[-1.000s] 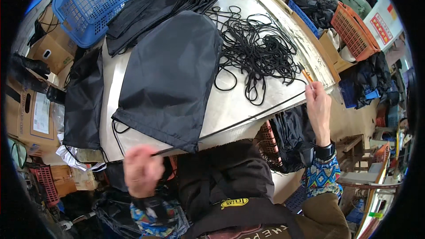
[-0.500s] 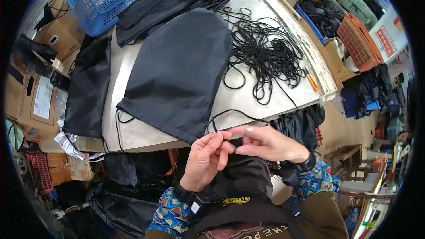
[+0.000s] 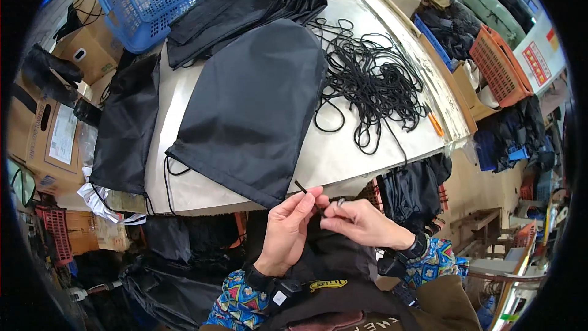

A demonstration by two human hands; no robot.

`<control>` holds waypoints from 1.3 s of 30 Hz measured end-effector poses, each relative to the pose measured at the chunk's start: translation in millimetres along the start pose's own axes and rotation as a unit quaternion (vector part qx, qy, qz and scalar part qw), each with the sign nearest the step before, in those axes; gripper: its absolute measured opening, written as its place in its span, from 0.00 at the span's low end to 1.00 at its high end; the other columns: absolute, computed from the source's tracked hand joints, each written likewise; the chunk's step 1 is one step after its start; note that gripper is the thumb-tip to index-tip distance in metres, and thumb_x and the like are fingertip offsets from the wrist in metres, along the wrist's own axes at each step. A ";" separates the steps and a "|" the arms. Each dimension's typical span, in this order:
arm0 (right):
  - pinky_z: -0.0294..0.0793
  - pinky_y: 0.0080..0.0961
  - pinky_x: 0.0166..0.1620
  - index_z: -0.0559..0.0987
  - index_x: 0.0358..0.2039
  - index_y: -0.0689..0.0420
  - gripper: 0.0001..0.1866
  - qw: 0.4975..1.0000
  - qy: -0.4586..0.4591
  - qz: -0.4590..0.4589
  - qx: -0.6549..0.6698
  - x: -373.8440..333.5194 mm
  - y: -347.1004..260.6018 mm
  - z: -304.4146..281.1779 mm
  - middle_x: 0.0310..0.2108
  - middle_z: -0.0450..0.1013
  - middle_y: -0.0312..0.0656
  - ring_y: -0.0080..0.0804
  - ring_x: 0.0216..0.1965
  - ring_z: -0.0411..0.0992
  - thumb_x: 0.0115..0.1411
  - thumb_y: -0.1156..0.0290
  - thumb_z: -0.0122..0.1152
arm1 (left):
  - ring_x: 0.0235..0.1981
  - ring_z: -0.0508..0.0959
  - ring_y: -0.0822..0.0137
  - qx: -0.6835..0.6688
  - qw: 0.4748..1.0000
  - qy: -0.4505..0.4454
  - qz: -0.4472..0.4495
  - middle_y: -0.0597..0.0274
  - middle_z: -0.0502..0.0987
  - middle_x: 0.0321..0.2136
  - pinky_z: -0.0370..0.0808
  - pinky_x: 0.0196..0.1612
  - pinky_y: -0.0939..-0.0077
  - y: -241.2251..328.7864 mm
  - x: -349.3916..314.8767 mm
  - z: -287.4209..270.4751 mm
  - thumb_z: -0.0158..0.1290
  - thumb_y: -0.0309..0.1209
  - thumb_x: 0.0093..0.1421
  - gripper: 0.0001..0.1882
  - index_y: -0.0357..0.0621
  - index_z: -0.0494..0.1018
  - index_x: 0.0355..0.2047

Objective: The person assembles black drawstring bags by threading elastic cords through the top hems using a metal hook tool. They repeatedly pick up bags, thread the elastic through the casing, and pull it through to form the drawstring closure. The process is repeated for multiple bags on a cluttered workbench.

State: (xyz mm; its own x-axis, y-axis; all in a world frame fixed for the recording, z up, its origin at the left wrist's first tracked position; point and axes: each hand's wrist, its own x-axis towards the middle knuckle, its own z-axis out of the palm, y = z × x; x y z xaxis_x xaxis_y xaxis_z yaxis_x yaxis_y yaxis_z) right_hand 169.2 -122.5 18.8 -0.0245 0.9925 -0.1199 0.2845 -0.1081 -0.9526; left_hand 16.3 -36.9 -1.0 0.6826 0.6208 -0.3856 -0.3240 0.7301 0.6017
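Observation:
My left hand (image 3: 291,224) pinches a thin black cord (image 3: 299,186), whose short end pokes up past the fingertips. Close beside it, my right hand (image 3: 362,220) is closed at the fingers on the same cord, just before the table's front edge. A large black drawstring bag (image 3: 251,107) lies flat on the table right ahead of both hands. Cord loops (image 3: 168,175) hang from its lower left corner. To the right of the bag spreads a tangled heap of black cord (image 3: 373,83).
Another black bag (image 3: 125,125) lies at the table's left. Folded black fabric (image 3: 245,15) and a blue plastic basket (image 3: 153,9) are at the back. An orange-handled cutter (image 3: 435,124) rests on the right edge of the pale table (image 3: 343,159). Cardboard boxes (image 3: 52,141) stand left.
The long cord loop that lay along the table edge above my hands is no longer there; a short cord end now shows. My right hand has moved slightly down.

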 end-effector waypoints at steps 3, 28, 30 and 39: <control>0.65 0.24 0.28 0.73 0.34 0.63 0.10 0.990 -0.108 0.090 -0.011 -4.5 -4.5 -6.3 0.20 0.63 0.43 0.22 0.23 0.59 0.63 0.68 0.56 | 0.31 0.74 0.73 -0.057 0.997 -0.047 -0.016 0.65 0.75 0.31 0.73 0.39 0.79 -2.6 1.9 -2.1 0.48 0.28 0.65 0.13 0.33 0.71 0.47; 0.66 0.25 0.26 0.77 0.41 0.62 0.09 0.980 0.153 -0.021 -0.123 -15.8 -13.4 8.3 0.23 0.70 0.45 0.35 0.21 0.67 0.59 0.80 0.55 | 0.23 0.69 0.81 0.393 0.890 0.030 0.229 0.67 0.74 0.23 0.67 0.26 0.85 2.3 -10.0 -10.8 0.50 0.27 0.63 0.11 0.32 0.75 0.42; 0.66 0.26 0.26 0.77 0.40 0.62 0.09 0.982 0.145 -0.010 -0.120 -15.7 -13.8 8.5 0.23 0.69 0.46 0.36 0.21 0.67 0.59 0.79 0.55 | 0.22 0.67 0.81 0.419 0.870 0.026 0.257 0.66 0.74 0.23 0.65 0.25 0.86 2.4 -9.2 -12.3 0.49 0.27 0.64 0.12 0.33 0.75 0.43; 0.68 0.28 0.27 0.77 0.40 0.63 0.09 0.981 0.125 -0.037 -0.147 -15.1 -15.8 1.5 0.22 0.69 0.46 0.40 0.23 0.69 0.58 0.79 0.56 | 0.15 0.61 0.84 0.223 0.972 -0.032 0.061 0.59 0.78 0.27 0.57 0.18 0.90 11.5 -16.9 -6.3 0.46 0.29 0.66 0.17 0.34 0.69 0.52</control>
State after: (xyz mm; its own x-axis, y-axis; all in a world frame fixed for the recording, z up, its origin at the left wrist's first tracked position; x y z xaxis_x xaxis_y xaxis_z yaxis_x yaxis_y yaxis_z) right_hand 163.6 -135.9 35.2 0.1701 0.9840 0.0534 0.5553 -0.0510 -0.8301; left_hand -3.1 -37.2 8.0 0.7010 0.6653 -0.2568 -0.0989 0.4473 0.8889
